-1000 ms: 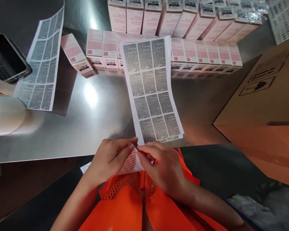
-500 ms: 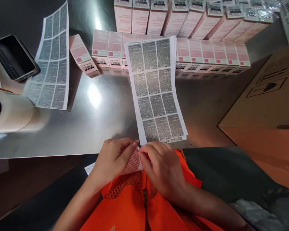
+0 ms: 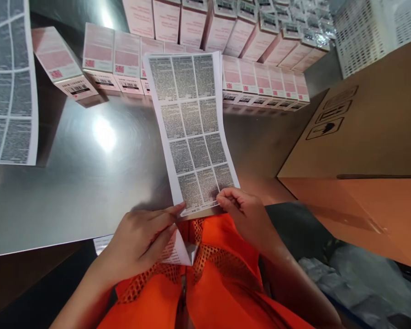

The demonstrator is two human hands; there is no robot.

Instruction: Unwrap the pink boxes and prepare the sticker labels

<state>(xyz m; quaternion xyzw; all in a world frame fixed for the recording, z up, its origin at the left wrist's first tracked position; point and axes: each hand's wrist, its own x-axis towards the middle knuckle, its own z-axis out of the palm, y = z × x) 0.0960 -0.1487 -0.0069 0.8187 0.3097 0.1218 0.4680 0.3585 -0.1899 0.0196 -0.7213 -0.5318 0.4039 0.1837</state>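
Note:
A stack of label sheets, printed with a grid of dense dark text, lies on the steel table with its lower end at the front edge. My right hand is closed in a pinch at the lower right corner of the top sheet. Between the thumb and fingers of my left hand is a bent paper strip with reddish print, hanging below the table edge. The left index finger reaches out and touches the lower left corner of the sheets.
Pink and white boxes with barcodes stand in a row behind the sheets, with taller boxes further back. Another label sheet lies at left. A cardboard carton and a white perforated basket are at right.
My hands have moved apart from their meeting point over the paper strip. The right hand now pinches the sheet's lower right corner. The view has shifted right, leaving the phone and tape roll out.

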